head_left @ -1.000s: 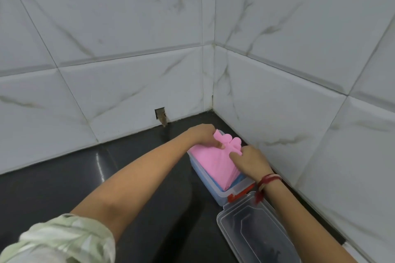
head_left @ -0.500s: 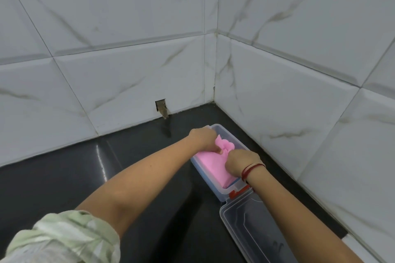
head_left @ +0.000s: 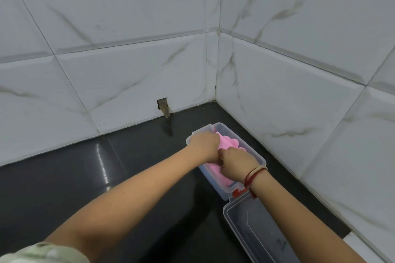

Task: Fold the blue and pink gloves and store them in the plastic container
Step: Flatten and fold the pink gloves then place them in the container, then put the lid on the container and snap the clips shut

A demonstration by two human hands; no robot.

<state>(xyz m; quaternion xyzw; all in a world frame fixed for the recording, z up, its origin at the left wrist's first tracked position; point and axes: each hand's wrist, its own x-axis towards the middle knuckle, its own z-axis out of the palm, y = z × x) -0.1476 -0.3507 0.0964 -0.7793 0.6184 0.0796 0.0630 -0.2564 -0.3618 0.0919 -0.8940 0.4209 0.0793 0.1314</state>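
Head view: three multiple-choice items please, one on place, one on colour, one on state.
1. Where does the plastic box sit?
A. in the wall corner's right side of the black counter
B. on a shelf
C. on the floor

2. What colour is the glove on top in the box?
A. green
B. pink
C. yellow

3. How is the lid?
A. snapped shut
B. missing
C. swung open, flat on the counter

Answers: 1 A, the box stands beside the right wall tiles; 2 B, pink shows between the left hand and the right hand; 3 C, the lid lies open nearer the camera.
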